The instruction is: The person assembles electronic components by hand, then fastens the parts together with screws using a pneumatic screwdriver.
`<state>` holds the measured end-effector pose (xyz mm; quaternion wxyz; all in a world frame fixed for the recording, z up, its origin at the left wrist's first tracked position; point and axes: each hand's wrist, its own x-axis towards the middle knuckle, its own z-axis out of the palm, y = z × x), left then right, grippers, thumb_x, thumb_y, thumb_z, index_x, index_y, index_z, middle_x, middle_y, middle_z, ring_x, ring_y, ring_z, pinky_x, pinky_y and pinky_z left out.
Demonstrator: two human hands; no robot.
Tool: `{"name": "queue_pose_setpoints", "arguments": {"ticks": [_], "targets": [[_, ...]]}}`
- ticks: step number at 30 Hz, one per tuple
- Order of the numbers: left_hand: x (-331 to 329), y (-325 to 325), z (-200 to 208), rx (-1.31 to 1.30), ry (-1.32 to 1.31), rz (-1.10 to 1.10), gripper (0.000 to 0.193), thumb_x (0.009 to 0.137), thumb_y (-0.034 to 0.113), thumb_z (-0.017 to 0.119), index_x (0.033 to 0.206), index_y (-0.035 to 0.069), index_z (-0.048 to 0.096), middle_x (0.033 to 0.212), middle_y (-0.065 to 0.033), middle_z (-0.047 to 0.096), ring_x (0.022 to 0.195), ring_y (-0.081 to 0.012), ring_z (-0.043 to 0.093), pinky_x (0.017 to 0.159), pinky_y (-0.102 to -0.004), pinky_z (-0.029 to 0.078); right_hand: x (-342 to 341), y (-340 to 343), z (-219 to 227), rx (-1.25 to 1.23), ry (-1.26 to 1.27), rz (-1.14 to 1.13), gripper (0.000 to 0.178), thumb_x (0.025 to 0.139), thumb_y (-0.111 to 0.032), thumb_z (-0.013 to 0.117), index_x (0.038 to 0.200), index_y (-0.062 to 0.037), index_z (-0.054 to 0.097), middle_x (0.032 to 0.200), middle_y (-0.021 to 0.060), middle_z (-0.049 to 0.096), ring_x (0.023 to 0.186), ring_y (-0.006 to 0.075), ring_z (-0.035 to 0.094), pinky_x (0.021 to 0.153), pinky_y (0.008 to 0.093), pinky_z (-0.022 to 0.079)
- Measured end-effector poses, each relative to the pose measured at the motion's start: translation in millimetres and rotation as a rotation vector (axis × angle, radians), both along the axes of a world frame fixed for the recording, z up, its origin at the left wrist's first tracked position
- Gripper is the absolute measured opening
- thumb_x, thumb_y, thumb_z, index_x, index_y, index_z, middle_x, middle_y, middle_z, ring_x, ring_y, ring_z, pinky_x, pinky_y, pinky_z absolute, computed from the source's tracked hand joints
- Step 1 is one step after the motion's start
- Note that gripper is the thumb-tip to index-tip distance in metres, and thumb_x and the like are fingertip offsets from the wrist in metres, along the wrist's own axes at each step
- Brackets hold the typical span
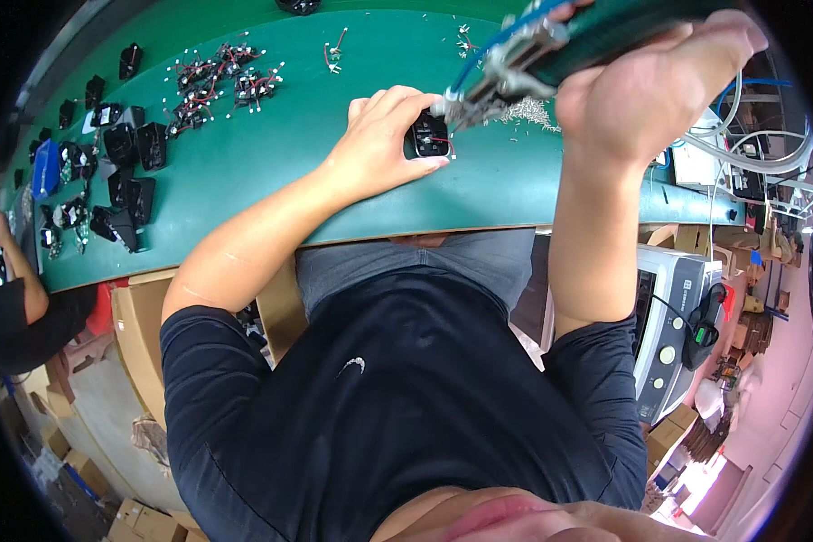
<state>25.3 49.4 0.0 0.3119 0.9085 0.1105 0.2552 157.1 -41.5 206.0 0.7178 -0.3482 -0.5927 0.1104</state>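
Note:
My left hand (375, 135) lies on the green mat, thumb and fingers closed round a small black plastic housing (430, 143) with a short red wire in it. My right hand (637, 104) is wrapped round the dark grip of a power screwdriver (524, 68) with a metal front end and a blue hose. The tool slants down to the left, its tip close to the housing's upper edge by my left fingers. Blur keeps me from telling whether the tip touches. A pile of small screws (528, 113) lies behind the tool.
Wired parts (217, 81) are heaped at the far left. Several black housings (122, 144) and a blue box (46, 169) stand nearer the left end. White cables (741, 154) loop at the right, above a grey-white machine (664, 334). Another person's arm (23, 262) shows at far left.

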Motion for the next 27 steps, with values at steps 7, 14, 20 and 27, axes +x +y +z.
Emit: {"name": "queue_pose_setpoints", "arguments": {"ticks": [7,14,20,27], "targets": [[2.7,-0.5,0.8,-0.045,-0.034,-0.025,0.068,0.070,0.035,0.093,0.125,0.011,0.061,0.127,-0.0102,0.061,0.124,-0.0305,0.056,0.102,-0.0440,0.038,-23.2,10.7,-13.2,-0.139,0.617,-0.458,0.073,0.108,-0.065,0.020,0.129,-0.0034,0.053,0.099,0.0167,0.067,0.059,0.0138,0.059,0.048,0.0256,0.050],[2.8,-1.8,2.3,-0.055,-0.008,-0.024,0.068,0.071,0.035,0.092,0.126,0.012,0.061,0.127,-0.0095,0.063,0.123,-0.0304,0.057,0.101,-0.0435,0.039,-6.2,7.9,-43.1,0.035,0.370,-0.246,0.077,0.107,-0.067,0.018,0.128,-0.0009,0.052,0.100,0.0169,0.065,0.058,0.0143,0.060,0.048,0.0252,0.051],[3.5,-1.8,1.7,-0.043,-0.014,-0.026,0.069,0.072,0.035,0.092,0.128,0.011,0.061,0.132,-0.0107,0.062,0.124,-0.0314,0.057,0.103,-0.0445,0.039,-1.5,6.0,-50.8,0.054,0.301,-0.194,0.080,0.106,-0.068,0.016,0.128,-0.0001,0.051,0.102,0.0173,0.064,0.058,0.0144,0.060,0.048,0.0257,0.051],[0.9,-0.6,-0.7,-0.028,-0.048,-0.025,0.075,0.073,0.035,0.090,0.136,0.008,0.059,0.123,-0.0095,0.063,0.119,-0.0294,0.058,0.101,-0.0411,0.038,-23.8,0.4,-33.3,-0.076,0.638,-0.226,0.091,0.100,-0.080,0.019,0.121,0.0024,0.053,0.094,0.0142,0.064,0.057,0.0179,0.058,0.050,0.0280,0.050]]}}
